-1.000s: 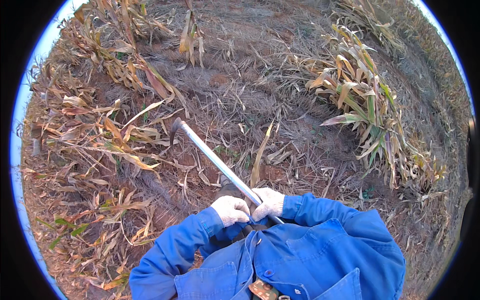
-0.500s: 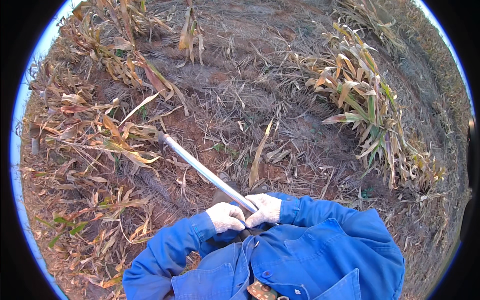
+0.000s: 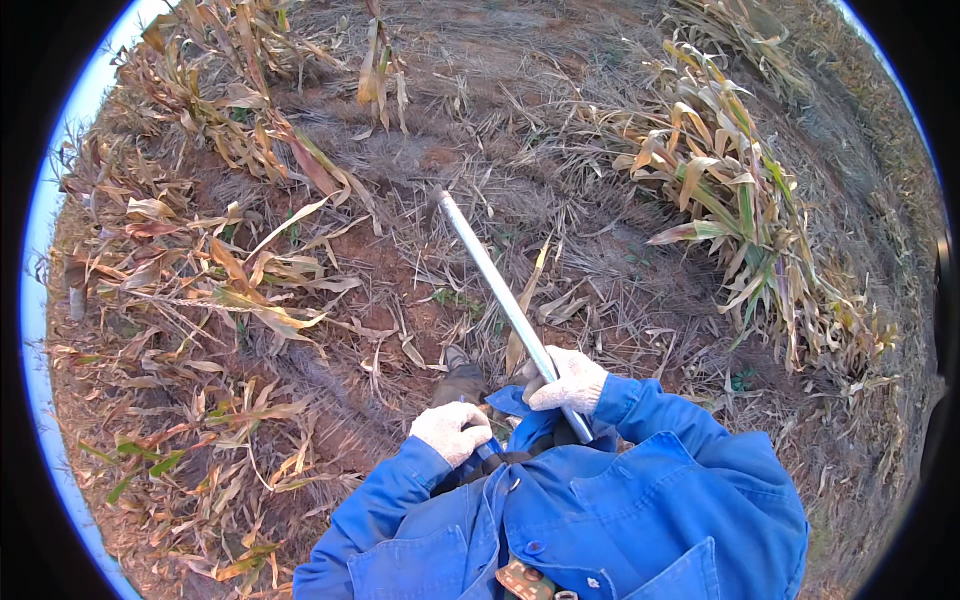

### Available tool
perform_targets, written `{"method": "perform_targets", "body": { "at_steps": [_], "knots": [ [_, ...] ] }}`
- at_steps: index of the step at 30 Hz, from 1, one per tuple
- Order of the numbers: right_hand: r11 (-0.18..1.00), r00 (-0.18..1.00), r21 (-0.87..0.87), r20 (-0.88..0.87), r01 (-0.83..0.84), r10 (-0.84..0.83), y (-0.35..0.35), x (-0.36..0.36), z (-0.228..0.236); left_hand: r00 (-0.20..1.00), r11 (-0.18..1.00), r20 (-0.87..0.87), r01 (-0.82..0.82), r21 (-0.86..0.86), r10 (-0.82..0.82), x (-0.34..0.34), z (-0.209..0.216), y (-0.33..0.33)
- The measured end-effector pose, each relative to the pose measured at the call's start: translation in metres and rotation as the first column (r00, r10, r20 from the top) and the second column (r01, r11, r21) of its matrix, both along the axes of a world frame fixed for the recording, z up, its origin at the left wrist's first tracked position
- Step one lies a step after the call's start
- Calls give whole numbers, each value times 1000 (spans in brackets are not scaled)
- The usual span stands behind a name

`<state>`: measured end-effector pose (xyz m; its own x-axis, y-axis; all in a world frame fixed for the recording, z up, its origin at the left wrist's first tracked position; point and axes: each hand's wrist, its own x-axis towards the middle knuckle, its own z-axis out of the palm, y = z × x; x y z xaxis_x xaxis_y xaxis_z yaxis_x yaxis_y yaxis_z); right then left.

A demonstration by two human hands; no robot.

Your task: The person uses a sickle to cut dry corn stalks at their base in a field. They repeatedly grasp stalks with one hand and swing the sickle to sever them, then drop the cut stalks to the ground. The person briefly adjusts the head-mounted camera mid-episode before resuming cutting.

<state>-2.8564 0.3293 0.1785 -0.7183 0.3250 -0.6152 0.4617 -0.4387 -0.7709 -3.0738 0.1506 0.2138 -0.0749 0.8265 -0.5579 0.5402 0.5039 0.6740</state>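
Observation:
My right hand point(image 3: 566, 380), in a white knit glove, is closed around the lower part of a long silver-handled tool point(image 3: 497, 288). The handle slants away from me, up and to the left, with its butt end close to my jacket. A small dark head point(image 3: 436, 197) sits at the far end; blur hides its exact shape. To the left, my gloved left hand point(image 3: 452, 432) is apart from the handle, its fingers curled near the front hem of my blue jacket point(image 3: 440, 540). A bit of blue cloth shows by those fingers; what they grip is hidden.
Dry maize stalks point(image 3: 740, 190) lean in a row on the right. More withered stalks point(image 3: 240, 280) lie and stand along the left. Straw and dead leaves cover the reddish soil point(image 3: 375, 265). A shoe point(image 3: 456, 357) shows beyond my left hand.
The tool's head has swung right and farther away from the left-hand stalks. My right hand has moved right and up with the handle, and the two hands, together before, are now apart.

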Motion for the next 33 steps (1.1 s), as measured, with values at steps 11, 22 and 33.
{"method": "perform_targets", "body": {
  "at_steps": [11, 22, 33],
  "knots": [
    [727, 849, 458, 137, -512, 511, -32, -5, 14, 555, 824, 651, 117, 554, -517, -8, 52, -8],
    [848, 907, 321, 166, -422, 388, 3, 27, 22, 539, 890, 832, -304, 339, -133, -51, 56, -91],
    [973, 949, 218, -286, -73, 135, -5, -8, 79, 664, 856, 728, -467, 223, 172, -25, 88, -59]
  ]
}}
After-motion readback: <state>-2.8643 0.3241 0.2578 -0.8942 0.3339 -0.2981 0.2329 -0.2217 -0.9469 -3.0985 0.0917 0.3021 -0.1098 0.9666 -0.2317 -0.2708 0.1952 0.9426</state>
